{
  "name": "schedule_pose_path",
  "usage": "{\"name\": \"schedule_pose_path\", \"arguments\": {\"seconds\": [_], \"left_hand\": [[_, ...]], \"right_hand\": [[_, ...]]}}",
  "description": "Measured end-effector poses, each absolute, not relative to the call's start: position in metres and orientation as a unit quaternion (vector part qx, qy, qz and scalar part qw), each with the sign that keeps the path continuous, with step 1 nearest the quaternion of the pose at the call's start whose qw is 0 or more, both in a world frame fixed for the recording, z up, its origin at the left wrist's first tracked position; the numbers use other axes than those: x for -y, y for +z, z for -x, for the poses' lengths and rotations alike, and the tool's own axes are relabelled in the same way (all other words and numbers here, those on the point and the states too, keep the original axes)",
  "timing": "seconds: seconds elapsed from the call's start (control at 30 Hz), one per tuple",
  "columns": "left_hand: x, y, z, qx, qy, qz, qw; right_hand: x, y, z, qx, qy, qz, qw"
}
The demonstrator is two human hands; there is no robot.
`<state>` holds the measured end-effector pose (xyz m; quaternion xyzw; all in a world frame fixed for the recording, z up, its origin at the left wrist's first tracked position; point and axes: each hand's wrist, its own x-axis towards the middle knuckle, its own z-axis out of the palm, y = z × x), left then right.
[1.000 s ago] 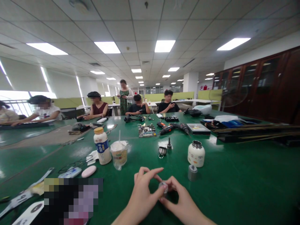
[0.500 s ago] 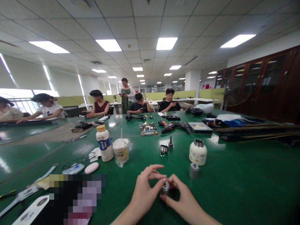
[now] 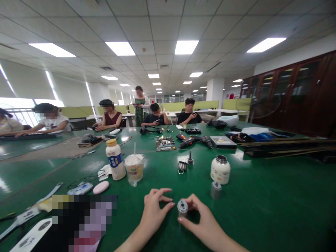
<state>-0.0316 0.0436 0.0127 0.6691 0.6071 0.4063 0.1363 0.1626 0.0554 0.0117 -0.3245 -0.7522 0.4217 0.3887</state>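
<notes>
Between the thumb and fingers of my right hand (image 3: pixel 201 215) is a small grey metal cylinder (image 3: pixel 182 208), upright on the green table, with dark holes in its top face. My left hand (image 3: pixel 156 210) is just left of it, fingers apart and touching nothing. A second grey metal cylinder (image 3: pixel 216 191) stands to the right, in front of a cream jar with a face pattern (image 3: pixel 220 170). Farther off are a small round metal cup with a ring (image 3: pixel 182 167) and a dark metal bit-like piece (image 3: pixel 190 159).
A milk tea bottle (image 3: pixel 116 161) and a plastic drink cup (image 3: pixel 134 168) stand on the left, near a pink oval object (image 3: pixel 101 187). Beyond lie a circuit board (image 3: pixel 165 144), power drills (image 3: pixel 187 142) and a flat grey box (image 3: pixel 223 142). Several people are around the table's far side.
My left hand has moved away from the metal cylinder to the left. My right hand still holds the cylinder, whose top is now uncovered. The view has shifted slightly.
</notes>
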Motion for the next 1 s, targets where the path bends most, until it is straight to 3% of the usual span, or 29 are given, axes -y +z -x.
{"name": "schedule_pose_path", "arguments": {"seconds": [0.17, 0.63, 0.8, 1.0], "left_hand": [[-0.034, 0.043, 0.015, -0.551, 0.507, -0.646, 0.150], [-0.024, 0.049, 0.004, -0.498, 0.432, -0.724, 0.205], [-0.025, 0.049, 0.005, -0.533, 0.435, -0.712, 0.143], [-0.023, 0.051, 0.002, -0.513, 0.429, -0.725, 0.166]], "right_hand": [[-0.057, 0.010, -0.161, 0.755, 0.413, 0.323, 0.394], [-0.058, 0.005, -0.161, 0.751, 0.415, 0.318, 0.405], [-0.058, 0.005, -0.161, 0.755, 0.415, 0.303, 0.406], [-0.057, 0.007, -0.162, 0.754, 0.413, 0.312, 0.404]]}}
